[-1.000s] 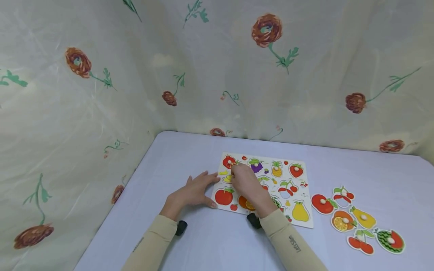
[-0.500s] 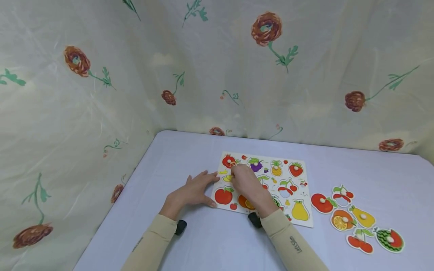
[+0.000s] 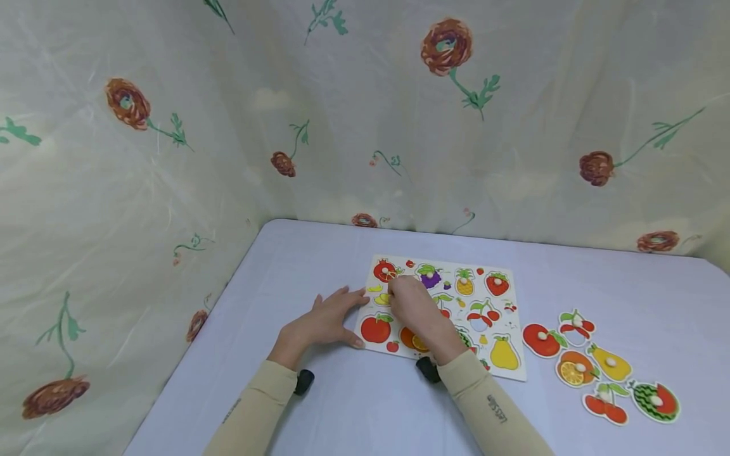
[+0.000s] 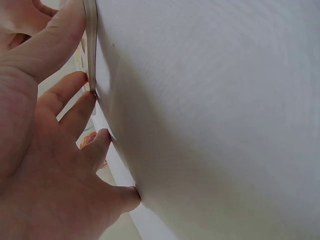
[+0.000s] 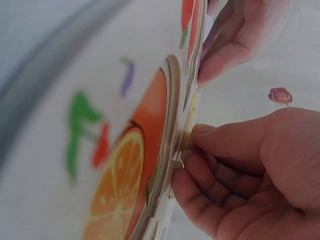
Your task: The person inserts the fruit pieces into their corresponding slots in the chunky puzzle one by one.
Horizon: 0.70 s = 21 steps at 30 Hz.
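Hand positions remain unchanged; no advance shows. Left hand (image 3: 326,318), fingers extended, touches board (image 3: 513,375) left edge; right hand (image 3: 415,309) pinches yellow piece (image 3: 382,299).

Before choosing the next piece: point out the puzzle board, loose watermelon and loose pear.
Puzzle board (image 3: 448,270), head view: bare white surface near its far edge.
Loose watermelon (image 3: 656,401), head view: its pale knob.
Loose pear (image 3: 611,362), head view: its pale knob.

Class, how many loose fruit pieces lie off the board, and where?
6, all to the board's right: round red piece nearest it, red-and-white piece farthest back, orange and pear in the middle, cherries in front of these, watermelon farthest right. Others may be hidden.
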### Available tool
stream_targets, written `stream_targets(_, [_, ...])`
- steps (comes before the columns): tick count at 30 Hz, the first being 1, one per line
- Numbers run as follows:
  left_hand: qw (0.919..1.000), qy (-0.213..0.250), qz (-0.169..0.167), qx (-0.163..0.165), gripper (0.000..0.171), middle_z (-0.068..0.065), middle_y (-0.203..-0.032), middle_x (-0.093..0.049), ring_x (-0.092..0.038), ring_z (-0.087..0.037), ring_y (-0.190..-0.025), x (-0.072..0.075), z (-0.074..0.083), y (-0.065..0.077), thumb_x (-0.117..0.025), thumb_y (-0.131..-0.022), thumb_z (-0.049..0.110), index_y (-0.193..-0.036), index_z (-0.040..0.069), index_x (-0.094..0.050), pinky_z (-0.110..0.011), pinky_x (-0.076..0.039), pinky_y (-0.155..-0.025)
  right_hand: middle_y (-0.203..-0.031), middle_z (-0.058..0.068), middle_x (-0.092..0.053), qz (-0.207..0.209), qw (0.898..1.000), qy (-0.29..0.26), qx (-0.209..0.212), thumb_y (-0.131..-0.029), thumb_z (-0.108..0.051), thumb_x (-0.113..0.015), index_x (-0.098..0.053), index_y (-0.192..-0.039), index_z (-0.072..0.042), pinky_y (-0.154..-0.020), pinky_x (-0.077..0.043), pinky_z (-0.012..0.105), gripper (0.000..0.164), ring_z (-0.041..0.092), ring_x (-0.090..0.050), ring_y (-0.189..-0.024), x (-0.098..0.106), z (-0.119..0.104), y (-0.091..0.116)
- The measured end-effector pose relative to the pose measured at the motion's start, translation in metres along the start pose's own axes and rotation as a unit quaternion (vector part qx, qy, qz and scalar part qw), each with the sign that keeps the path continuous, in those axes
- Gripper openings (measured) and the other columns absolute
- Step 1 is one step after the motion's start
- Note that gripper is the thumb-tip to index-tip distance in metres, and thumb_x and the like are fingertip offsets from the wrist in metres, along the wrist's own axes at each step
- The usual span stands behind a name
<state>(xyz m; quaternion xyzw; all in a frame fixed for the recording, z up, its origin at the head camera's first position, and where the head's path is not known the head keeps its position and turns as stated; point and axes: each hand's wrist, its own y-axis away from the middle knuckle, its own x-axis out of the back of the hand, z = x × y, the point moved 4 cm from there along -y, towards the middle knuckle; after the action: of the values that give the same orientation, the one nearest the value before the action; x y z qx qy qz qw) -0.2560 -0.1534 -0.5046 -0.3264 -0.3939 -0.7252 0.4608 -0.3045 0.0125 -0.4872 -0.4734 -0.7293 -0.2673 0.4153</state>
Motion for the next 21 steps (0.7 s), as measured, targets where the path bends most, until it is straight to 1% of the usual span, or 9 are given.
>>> stream_targets(4, [1.0,0.001,0.001,0.0,0.088,0.006,-0.161,-0.036,-0.016,-0.026,-0.155,-0.0003,-0.0008,0.0,-0.086,-0.075,0.038,-0.151,0.028,-0.043,-0.07,-0.008,-0.12,-0.102,0.013,-0.071,-0.005,1.0,0.007,-0.003,-0.094,-0.009,-0.065,-0.074,-0.106,-0.001,-0.074,-0.051,0.028,0.017,0.022,-0.057,-0.082,0.0003,-0.0012,0.0013])
stream_targets(7, [1.0,0.001,0.002,0.0,0.088,0.006,-0.161,-0.036,-0.016,-0.026,-0.155,-0.001,-0.0016,-0.0007,-0.086,-0.075,0.038,-0.151,0.029,-0.043,-0.07,-0.008,-0.12,-0.105,0.013,-0.071,-0.003,1.0,0.017,-0.003,-0.093,-0.006,-0.065,-0.073,-0.107,-0.001,-0.079,-0.053,0.031,0.017,0.023,-0.057,-0.084,0.0006,-0.0016,0.002])
stream_targets(13, [1.0,0.0,0.003,0.001,0.088,0.006,-0.161,-0.036,-0.016,-0.026,-0.155,-0.0023,-0.0019,-0.0024,-0.086,-0.074,0.037,-0.15,0.029,-0.043,-0.071,-0.008,-0.12,-0.105,0.013,-0.072,0.006,1.0,0.027,0.005,-0.092,-0.005,-0.066,-0.074,-0.106,0.0,-0.086,-0.056,0.035,0.017,0.023,-0.058,-0.084,-0.0007,-0.0009,0.003])
stream_targets(16, [1.0,-0.001,0.001,-0.001,0.088,0.007,-0.162,-0.035,-0.015,-0.026,-0.156,-0.0021,-0.0017,-0.0016,-0.086,-0.075,0.037,-0.151,0.028,-0.043,-0.071,-0.007,-0.12,-0.104,0.013,-0.072,0.002,1.0,0.026,0.006,-0.093,-0.006,-0.066,-0.073,-0.106,0.0,-0.085,-0.056,0.035,0.016,0.023,-0.058,-0.084,-0.0013,-0.0002,0.0029])
stream_targets(21, [1.0,0.001,-0.003,-0.003,0.088,0.008,-0.162,-0.033,-0.014,-0.025,-0.156,-0.0004,-0.0012,-0.0004,-0.086,-0.075,0.036,-0.151,0.028,-0.042,-0.07,-0.005,-0.121,-0.103,0.012,-0.071,-0.003,1.0,0.023,-0.001,-0.094,-0.006,-0.065,-0.073,-0.106,-0.001,-0.08,-0.053,0.032,0.016,0.022,-0.057,-0.083,-0.0022,0.0003,0.0013])
